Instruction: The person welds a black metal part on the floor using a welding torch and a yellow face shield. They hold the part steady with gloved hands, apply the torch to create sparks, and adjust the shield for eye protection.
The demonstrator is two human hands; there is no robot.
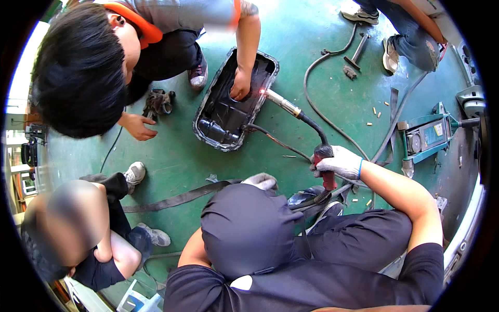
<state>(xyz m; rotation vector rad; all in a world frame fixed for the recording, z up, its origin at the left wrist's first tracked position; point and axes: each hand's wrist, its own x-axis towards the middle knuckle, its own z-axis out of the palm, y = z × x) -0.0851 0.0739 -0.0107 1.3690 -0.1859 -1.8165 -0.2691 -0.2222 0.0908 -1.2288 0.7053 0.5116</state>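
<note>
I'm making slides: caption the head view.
Co-worker's gloved hand holding a torch at a black pan on green floor.

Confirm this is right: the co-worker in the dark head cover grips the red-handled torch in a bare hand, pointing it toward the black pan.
Not quite: the hand isn't bare. In the head view, the co-worker in the dark head cover grips the red-handled torch in a hand wearing a pale glove, pointing it toward the black pan.
</note>
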